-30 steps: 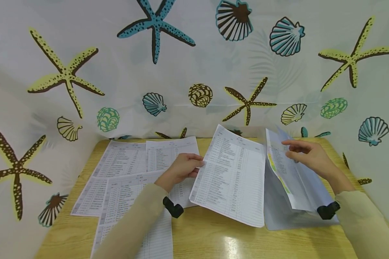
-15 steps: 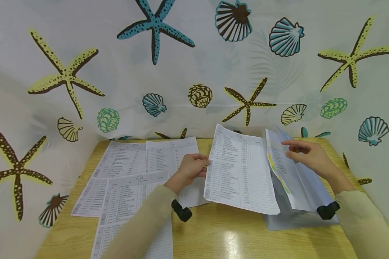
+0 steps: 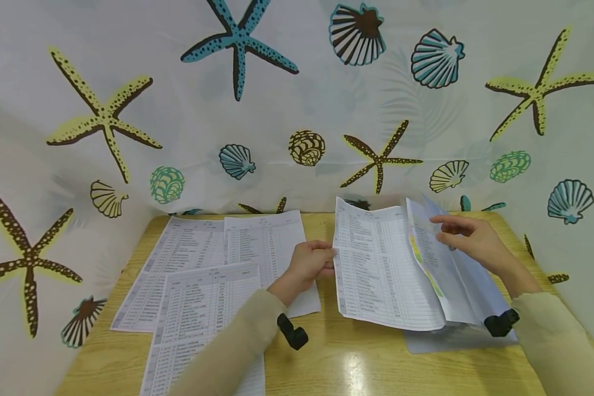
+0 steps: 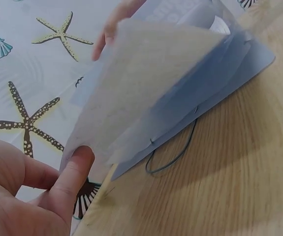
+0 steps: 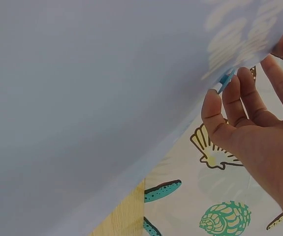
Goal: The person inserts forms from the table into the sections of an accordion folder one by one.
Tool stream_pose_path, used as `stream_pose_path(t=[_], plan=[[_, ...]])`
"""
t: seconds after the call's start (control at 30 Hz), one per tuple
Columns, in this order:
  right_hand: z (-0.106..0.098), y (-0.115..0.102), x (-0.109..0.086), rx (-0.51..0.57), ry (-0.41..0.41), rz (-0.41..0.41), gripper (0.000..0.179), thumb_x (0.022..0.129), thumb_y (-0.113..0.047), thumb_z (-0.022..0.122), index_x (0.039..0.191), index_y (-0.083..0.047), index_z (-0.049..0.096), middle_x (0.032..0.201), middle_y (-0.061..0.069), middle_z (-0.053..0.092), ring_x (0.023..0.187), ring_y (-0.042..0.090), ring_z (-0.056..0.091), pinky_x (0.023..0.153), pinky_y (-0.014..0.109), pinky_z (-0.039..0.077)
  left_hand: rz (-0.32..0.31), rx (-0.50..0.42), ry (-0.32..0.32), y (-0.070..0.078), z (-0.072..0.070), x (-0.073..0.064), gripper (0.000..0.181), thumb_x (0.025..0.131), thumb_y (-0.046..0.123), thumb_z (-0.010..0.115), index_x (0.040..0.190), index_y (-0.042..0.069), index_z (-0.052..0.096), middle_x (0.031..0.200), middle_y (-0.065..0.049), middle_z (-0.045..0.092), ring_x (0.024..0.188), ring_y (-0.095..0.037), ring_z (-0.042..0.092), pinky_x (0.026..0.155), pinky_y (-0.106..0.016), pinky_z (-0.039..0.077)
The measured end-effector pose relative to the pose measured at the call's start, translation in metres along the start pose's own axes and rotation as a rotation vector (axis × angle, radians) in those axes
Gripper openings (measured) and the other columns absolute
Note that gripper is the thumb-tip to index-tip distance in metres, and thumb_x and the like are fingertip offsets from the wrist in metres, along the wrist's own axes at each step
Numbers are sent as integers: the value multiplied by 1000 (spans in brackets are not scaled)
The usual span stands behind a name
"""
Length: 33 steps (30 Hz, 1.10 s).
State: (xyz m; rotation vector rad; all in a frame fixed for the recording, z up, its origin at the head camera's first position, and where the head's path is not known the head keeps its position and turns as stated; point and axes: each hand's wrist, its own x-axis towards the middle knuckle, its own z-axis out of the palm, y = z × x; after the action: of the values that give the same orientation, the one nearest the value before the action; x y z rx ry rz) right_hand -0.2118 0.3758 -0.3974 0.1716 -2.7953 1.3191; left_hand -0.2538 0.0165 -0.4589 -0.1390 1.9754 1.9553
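My left hand (image 3: pixel 309 265) pinches the left edge of a printed list sheet (image 3: pixel 376 275) between thumb and fingers. The sheet bows, and its right side overlaps the folder's opening in the head view. The left wrist view shows the sheet's plain back (image 4: pixel 156 64). On the right, my right hand (image 3: pixel 472 239) holds up the edge of a translucent blue plastic folder (image 3: pixel 455 342); its raised cover (image 5: pixel 97 98) fills most of the right wrist view. Another sheet with yellow-green highlighting (image 3: pixel 433 253) stands inside the folder. A dark elastic cord (image 4: pixel 180 156) loops from the folder's edge.
Printed sheets lie overlapping on the left of the wooden table (image 3: pixel 322 357): one at the back left (image 3: pixel 188 247), one beside it (image 3: pixel 262 236), one in front (image 3: pixel 193 324). A curtain (image 3: pixel 277 110) with starfish and shells hangs right behind the table.
My left hand has moved right with its sheet, bringing the sheet's right side up to the folder's opening. My right hand has stayed in place holding the folder.
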Motion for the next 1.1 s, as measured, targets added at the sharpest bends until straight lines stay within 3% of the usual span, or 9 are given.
stream_pose_path(t=[0.23,0.33,0.6,0.77,0.9,1.1], plan=[[-1,4,2,2,2,-9,45,102,-24,72,142,-5,64,106,-7,64,90,8,59,72,24,55,-8,-17,-53,2,4,-7,35,100,7,66,131,-6,64,106,-21,77,77,-20,78,86,-43,65],[-2,5,2,6,7,-24,44,102,-23,72,141,-5,65,105,-7,63,90,7,58,71,23,54,-4,-16,-85,3,5,-9,35,100,7,66,132,-7,64,109,-24,77,81,-23,80,82,-41,65],[-2,4,2,7,8,-38,43,102,-23,72,141,-5,66,106,-7,63,90,7,59,72,23,55,14,-38,-178,-1,12,-6,32,99,9,67,128,-4,64,109,-22,78,81,-20,80,71,-31,65],[-2,3,1,13,11,-43,43,102,-23,72,140,-6,66,106,-5,63,90,8,59,72,23,55,-29,-63,-248,-5,20,-4,28,98,8,61,123,-2,64,109,-18,77,79,-20,79,68,-31,65],[-2,4,1,5,12,-40,42,102,-23,72,140,-7,66,107,-3,63,90,8,59,72,24,55,-66,-39,-276,-8,25,-1,36,98,13,62,131,-1,62,102,-14,78,76,-19,78,62,-29,64],[-1,4,1,-4,10,-35,43,102,-23,72,141,-7,66,108,-1,64,91,9,59,73,23,55,-51,33,-274,-12,30,2,40,103,14,65,140,0,61,99,-15,80,72,-16,76,58,-26,61]])
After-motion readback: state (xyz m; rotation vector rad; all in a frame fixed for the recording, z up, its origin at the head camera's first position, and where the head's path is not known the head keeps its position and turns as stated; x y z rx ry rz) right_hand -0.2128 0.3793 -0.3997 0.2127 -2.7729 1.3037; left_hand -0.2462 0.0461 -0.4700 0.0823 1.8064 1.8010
